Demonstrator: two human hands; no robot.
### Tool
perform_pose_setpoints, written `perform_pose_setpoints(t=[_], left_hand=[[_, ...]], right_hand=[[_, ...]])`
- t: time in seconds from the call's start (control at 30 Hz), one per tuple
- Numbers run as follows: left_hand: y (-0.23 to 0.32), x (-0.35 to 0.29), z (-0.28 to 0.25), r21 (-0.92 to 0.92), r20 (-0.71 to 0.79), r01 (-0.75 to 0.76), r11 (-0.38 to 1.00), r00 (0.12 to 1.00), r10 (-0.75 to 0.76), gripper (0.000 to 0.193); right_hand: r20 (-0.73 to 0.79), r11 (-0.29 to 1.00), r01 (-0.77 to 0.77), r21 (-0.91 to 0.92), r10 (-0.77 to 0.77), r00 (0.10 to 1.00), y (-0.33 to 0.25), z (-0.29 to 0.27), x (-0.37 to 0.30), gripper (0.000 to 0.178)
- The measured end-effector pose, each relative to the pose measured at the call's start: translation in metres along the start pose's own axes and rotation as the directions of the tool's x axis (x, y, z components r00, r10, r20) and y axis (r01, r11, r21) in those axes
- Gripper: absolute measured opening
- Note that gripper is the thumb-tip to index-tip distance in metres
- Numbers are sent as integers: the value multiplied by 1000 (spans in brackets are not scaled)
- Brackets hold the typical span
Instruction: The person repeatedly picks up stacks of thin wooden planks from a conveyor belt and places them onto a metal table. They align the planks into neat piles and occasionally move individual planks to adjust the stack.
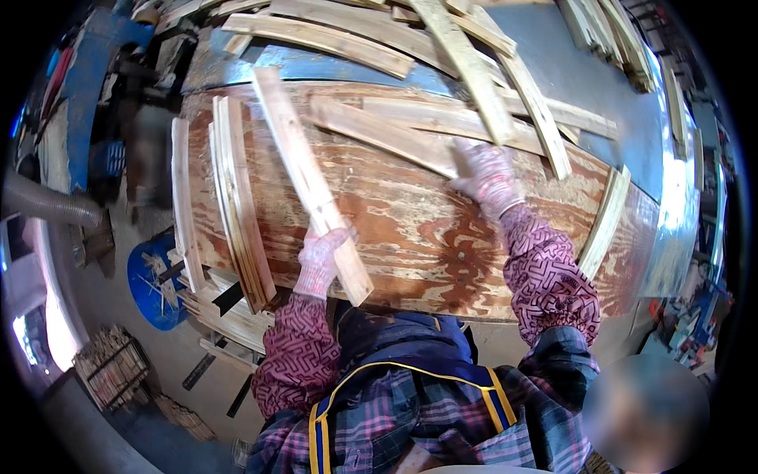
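My left hand (322,257), in a pale knitted glove, is closed around the near part of a long light wooden board (296,158). This board slants across the worktable, its near end close to my body. Farther right, my right hand (491,180), gloved the same way and slightly blurred, has its thumb and fingers about the near end of another wooden board (387,136). That second board lies slanted toward the far left. Just beyond my right hand, a long plank (466,71) crosses over other boards.
The plywood worktop (395,237) has worn brown patches. Stacked narrow boards (237,205) stand along its left side, and a short board (605,221) lies at the right. More planks (332,39) cover the blue surface beyond. A blue bin (150,304) stands at lower left.
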State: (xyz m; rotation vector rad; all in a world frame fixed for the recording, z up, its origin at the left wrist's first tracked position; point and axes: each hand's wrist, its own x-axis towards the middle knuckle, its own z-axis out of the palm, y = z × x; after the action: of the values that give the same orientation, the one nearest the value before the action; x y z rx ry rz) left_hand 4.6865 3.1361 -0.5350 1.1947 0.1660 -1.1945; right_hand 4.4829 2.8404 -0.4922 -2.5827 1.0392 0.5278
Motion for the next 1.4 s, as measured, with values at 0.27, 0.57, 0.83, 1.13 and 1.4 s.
perform_pose_setpoints(t=[0.27, 0.57, 0.83, 1.13, 1.4], left_hand=[[-46, -23, 49, 245, -96, 48, 968, 995, -26, 97], [-35, -42, 76, 977, 131, 27, -211, 706, 696, 84], [-64, 44, 163, 138, 258, 174, 975, 944, -204, 40], [-26, -20, 114, 101, 190, -17, 995, 982, -3, 44], [9, -82, 8, 320, -32, -231, 919, 967, 254, 45]], right_hand=[[-192, 768, 226, 600, -136, 972, -59, 92, -27, 55], [-65, 681, -209, 702, 353, 933, 32, -6, 3, 69], [-89, 982, -184, 42, 187, 978, 86, 0, -1, 61], [39, 969, -204, -142, 211, 977, 48, -29, 11, 79], [-85, 948, -219, 233, 244, 966, -62, 70, -53, 96]])
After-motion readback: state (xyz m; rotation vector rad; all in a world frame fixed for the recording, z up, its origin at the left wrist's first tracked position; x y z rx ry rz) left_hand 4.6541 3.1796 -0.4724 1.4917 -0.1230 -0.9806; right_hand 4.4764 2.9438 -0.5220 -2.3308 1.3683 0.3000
